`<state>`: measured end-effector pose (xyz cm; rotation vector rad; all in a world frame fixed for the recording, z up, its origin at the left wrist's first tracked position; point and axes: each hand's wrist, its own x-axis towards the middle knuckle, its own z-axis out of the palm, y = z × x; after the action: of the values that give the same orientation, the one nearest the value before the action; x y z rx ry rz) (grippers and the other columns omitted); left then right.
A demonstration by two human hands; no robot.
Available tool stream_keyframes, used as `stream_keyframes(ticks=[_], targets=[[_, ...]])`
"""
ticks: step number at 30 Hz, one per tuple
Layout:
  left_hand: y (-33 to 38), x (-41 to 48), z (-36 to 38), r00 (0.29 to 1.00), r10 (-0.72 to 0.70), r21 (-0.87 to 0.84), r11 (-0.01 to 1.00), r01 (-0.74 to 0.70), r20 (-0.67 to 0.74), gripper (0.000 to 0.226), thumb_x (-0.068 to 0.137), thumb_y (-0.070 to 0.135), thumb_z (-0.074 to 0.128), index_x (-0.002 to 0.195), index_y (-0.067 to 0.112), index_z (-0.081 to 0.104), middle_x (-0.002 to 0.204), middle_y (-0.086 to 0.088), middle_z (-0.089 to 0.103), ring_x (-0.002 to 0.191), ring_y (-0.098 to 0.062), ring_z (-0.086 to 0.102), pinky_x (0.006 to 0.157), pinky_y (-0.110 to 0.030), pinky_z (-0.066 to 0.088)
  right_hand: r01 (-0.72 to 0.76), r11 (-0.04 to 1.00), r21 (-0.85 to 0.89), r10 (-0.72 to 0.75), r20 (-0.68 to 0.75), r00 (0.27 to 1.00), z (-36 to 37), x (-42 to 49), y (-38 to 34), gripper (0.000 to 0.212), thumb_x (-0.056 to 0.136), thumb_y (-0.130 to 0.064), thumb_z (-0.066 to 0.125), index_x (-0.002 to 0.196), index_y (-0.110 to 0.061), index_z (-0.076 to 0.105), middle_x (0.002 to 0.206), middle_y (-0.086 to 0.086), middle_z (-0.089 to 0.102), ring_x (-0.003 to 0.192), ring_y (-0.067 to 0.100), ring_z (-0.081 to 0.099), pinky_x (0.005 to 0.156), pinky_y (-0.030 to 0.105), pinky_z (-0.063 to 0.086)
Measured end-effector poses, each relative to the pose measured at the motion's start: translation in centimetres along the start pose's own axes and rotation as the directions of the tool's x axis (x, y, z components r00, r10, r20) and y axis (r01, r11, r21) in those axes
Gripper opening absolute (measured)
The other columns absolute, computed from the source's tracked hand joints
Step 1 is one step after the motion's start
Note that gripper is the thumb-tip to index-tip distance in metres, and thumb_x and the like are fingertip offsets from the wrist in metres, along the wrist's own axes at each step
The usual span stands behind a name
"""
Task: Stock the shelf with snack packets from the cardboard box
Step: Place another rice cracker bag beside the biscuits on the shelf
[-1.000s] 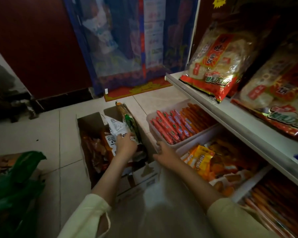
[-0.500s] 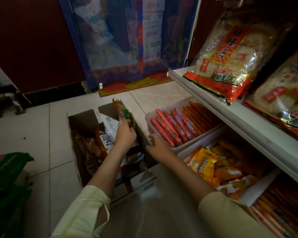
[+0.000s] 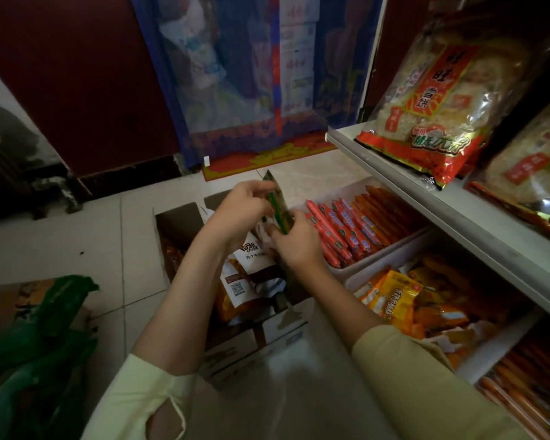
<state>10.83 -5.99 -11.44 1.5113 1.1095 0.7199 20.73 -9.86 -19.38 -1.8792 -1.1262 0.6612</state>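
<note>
I record the shelf (image 3: 410, 198) at right and the open cardboard box (image 3: 177, 223) on the floor just beside it. Above the box, the left hand (image 3: 240, 211) and right hand (image 3: 300, 246) both pinch one green snack packet (image 3: 278, 206), fingers curled round it.

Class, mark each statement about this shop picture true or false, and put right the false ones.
1. Both the left hand and the right hand hold the green packet. True.
2. The cardboard box is empty. False: orange and white packets lie in it.
3. The red sausages lie in a white tray to the right of the box. True.
4. The big rice cracker bag lies on the floor. False: it stands on the shelf.
</note>
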Motion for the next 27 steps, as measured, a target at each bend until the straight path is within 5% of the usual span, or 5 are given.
stream_keyframes(ticks=[3, 10, 15, 19, 27], targets=[[1.3, -1.6, 0.1, 0.998, 0.048, -0.028, 0.998, -0.047, 0.04, 0.054, 0.079, -0.017, 0.043, 0.127, 0.007, 0.053, 0.125, -0.011, 0.058, 0.117, -0.025, 0.055, 0.094, -0.033, 0.049, 0.055, 0.998, -0.023, -0.056, -0.046, 0.997, -2.7, -0.8, -1.2, 0.026, 0.089, -0.024, 0.059, 0.112, -0.012, 0.06, 0.098, 0.01, 0.067, 0.092, 0.027, 0.063, 0.074, 0.035, 0.051], [3.4, -3.4, 4.2, 0.944, 0.303, 0.104, 0.951, -0.291, -0.13, 0.037, 0.083, 0.012, 0.059, 0.102, 0.041, 0.046, 0.127, 0.003, 0.045, 0.119, -0.018, 0.048, 0.098, -0.044, 0.046, 0.058, 0.997, -0.05, -0.065, -0.161, 0.985, -12.1, -4.2, -2.8, 0.019, 0.086, -0.027, 0.063, 0.098, -0.012, 0.065, 0.082, 0.001, 0.064, 0.081, 0.02, 0.063, 0.06, 0.025, 0.04], [5.5, -4.5, 7.9, 0.899, 0.397, 0.254, 0.903, -0.346, -0.186, 0.046, 0.088, 0.024, 0.062, 0.129, 0.027, 0.044, 0.14, -0.002, 0.032, 0.132, -0.021, 0.033, 0.11, -0.044, 0.033, 0.119, 0.992, -0.038, -0.125, -0.225, 0.966, -20.4, -7.5, -3.4, 0.016, 0.085, -0.027, 0.066, 0.101, -0.024, 0.064, 0.078, -0.009, 0.062, 0.07, 0.008, 0.057, 0.058, 0.025, 0.041], [7.7, -6.2, 10.7, 0.856, 0.516, 0.382, 0.789, -0.482, 0.014, 0.07, 0.081, 0.049, 0.065, 0.14, 0.031, 0.035, 0.15, 0.0, 0.027, 0.139, -0.019, 0.023, 0.115, -0.042, 0.02, 0.139, 0.987, -0.078, -0.153, -0.208, 0.966, -26.3, -9.7, -4.2, 0.013, 0.079, -0.029, 0.072, 0.09, -0.023, 0.068, 0.085, -0.006, 0.072, 0.083, 0.015, 0.068, 0.076, 0.033, 0.055], [11.8, -9.5, 16.2, 0.862, 0.468, 0.123, 0.86, -0.495, 0.195, 0.035, 0.076, 0.059, 0.065, 0.096, 0.03, 0.066, 0.092, 0.015, 0.071, 0.087, -0.003, 0.066, 0.076, -0.025, 0.05, 0.096, 0.995, 0.03, -0.094, -0.047, 0.994, -35.8, -16.6, -5.0, 0.018, 0.081, -0.018, 0.073, 0.097, -0.017, 0.064, 0.08, 0.004, 0.074, 0.072, 0.019, 0.073, 0.06, 0.04, 0.061]])
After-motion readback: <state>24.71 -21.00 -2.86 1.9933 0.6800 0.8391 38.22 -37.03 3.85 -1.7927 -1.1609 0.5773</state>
